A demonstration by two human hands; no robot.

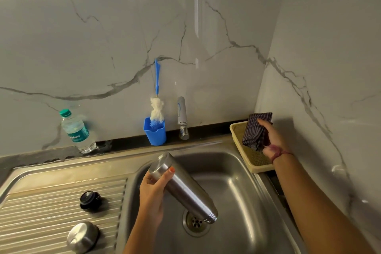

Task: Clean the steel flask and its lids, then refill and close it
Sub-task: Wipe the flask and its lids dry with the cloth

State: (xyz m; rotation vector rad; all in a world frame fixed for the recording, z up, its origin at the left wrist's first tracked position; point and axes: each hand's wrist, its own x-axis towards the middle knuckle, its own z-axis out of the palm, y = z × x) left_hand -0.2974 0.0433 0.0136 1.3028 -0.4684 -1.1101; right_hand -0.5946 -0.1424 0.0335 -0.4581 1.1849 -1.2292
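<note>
At the left of the frame a water bottle point(77, 131) stands by the wall, and two lids, a black one point(90, 200) and a steel one point(83, 236), sit on the drainboard point(41, 202). At centre my left hand point(151, 196) grips the flask point(182, 187), tilted mouth-down over the sink point(237, 181) drain. Behind stands a brush point(156, 107) in a blue cup point(155, 132). At right, my right hand point(270, 136) clutches a cloth point(256, 130) over a basket point(239, 130).

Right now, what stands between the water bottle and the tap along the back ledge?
In the head view, only the blue cup holding the bottle brush stands between the water bottle and tap.
</note>
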